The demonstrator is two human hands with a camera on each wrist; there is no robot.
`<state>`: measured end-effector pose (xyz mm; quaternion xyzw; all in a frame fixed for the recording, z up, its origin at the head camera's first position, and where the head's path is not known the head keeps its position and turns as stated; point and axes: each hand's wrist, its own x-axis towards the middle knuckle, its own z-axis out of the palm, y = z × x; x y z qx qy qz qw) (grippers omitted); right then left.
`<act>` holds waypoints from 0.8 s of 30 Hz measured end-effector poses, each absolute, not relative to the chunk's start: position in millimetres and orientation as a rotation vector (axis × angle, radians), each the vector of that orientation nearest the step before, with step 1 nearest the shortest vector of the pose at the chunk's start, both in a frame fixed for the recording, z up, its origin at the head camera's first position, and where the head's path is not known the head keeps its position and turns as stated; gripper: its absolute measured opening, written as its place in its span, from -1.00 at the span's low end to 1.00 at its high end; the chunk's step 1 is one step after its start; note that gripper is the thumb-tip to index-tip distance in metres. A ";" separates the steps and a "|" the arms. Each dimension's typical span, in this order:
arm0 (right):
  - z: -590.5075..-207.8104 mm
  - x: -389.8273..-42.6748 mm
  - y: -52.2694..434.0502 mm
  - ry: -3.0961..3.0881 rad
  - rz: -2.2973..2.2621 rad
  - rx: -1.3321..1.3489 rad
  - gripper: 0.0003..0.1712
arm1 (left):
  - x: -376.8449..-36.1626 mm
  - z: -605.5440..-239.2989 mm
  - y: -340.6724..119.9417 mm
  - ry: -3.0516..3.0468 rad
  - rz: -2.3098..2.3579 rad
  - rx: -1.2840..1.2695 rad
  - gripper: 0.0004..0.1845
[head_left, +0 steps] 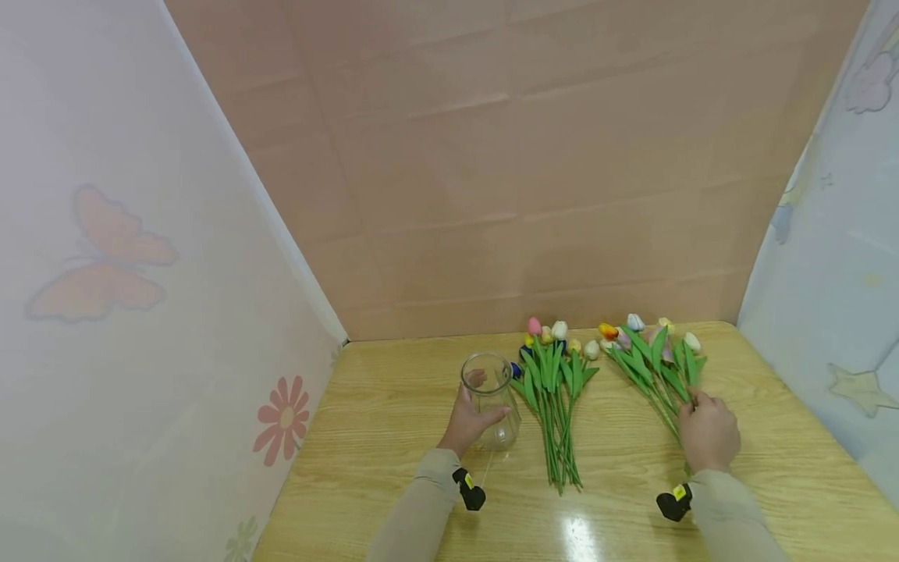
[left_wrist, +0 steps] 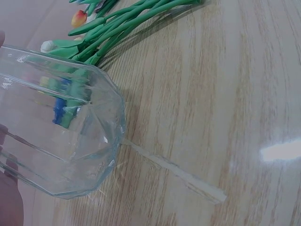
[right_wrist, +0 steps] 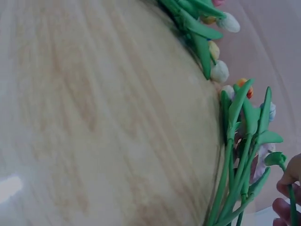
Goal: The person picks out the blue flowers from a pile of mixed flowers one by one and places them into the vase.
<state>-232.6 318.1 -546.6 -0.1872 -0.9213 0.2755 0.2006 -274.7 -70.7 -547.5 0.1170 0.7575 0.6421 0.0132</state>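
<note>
A clear glass vase (head_left: 492,400) stands upright on the wooden table (head_left: 393,437), and my left hand (head_left: 469,421) grips its side. The vase (left_wrist: 61,127) fills the left of the left wrist view, with coloured blooms showing through the glass. Two bunches of artificial tulips lie on the table: one bunch (head_left: 555,390) just right of the vase, the other bunch (head_left: 653,363) further right. My right hand (head_left: 708,431) rests on the stems of the right bunch, and its fingertips (right_wrist: 287,181) pinch a green stem (right_wrist: 292,207).
A pink panel wall (head_left: 527,156) closes the table's far edge. Patterned curtains hang at the left (head_left: 140,297) and right (head_left: 836,273). Bare table lies between the two bunches and along the front edge.
</note>
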 end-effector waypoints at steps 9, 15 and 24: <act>-564.2 -227.4 324.9 -2.738 0.663 -0.446 -0.60 | -259.3 -519.9 -73.4 2.332 1.996 0.451 -0.13; -565.7 -224.3 322.9 -2.764 0.655 -0.455 -0.57 | -259.8 -519.5 -73.5 2.331 1.986 0.438 -0.16; -548.8 -230.7 312.9 -2.755 0.674 -0.464 -0.55 | -262.1 -525.1 -73.6 2.346 1.983 0.418 -0.19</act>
